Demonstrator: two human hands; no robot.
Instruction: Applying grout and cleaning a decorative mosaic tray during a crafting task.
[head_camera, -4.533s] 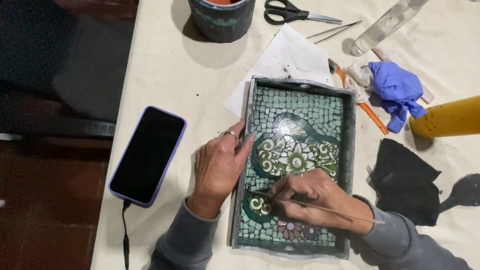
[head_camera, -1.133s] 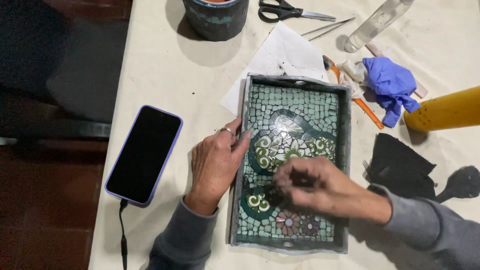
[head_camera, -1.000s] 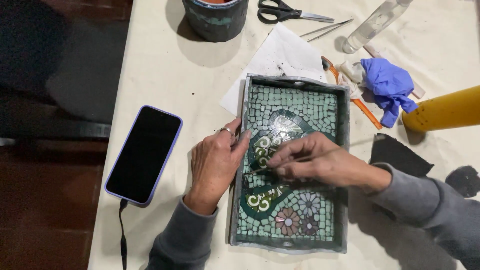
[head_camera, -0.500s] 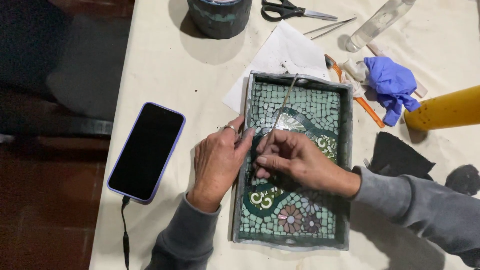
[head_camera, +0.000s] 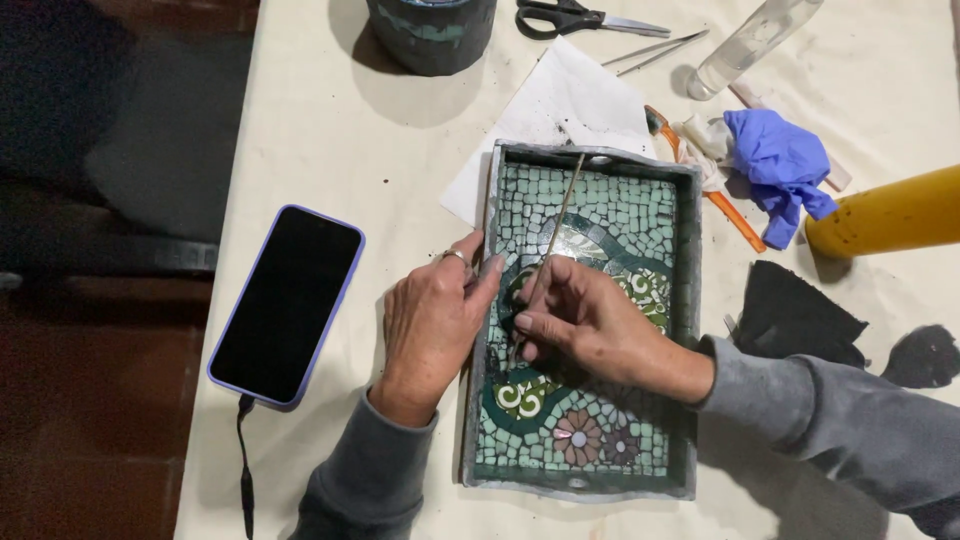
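Pinched in the right hand (head_camera: 590, 320) is a thin stick (head_camera: 553, 233) — tip down on the mosaic tray (head_camera: 690, 330), which lies on the table (head_camera: 330, 140); left hand (head_camera: 430, 320) rests flat and empty against the tray's left rim — phone (head_camera: 288, 290) beside it.

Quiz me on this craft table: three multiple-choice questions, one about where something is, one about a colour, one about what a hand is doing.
1. Where does the phone lie?
A. left of the mosaic tray
B. inside the tray
C. under the scissors

2. What colour is the crumpled glove?
A. red
B. blue
C. white

3. What is the right hand doing?
A. resting empty
B. holding the scissors
C. pinching a thin stick over the tiles

Answers: 1 A, the phone sits beyond the left hand, off the tray. 2 B, the glove is plainly blue. 3 C, the stick runs up from its fingers.
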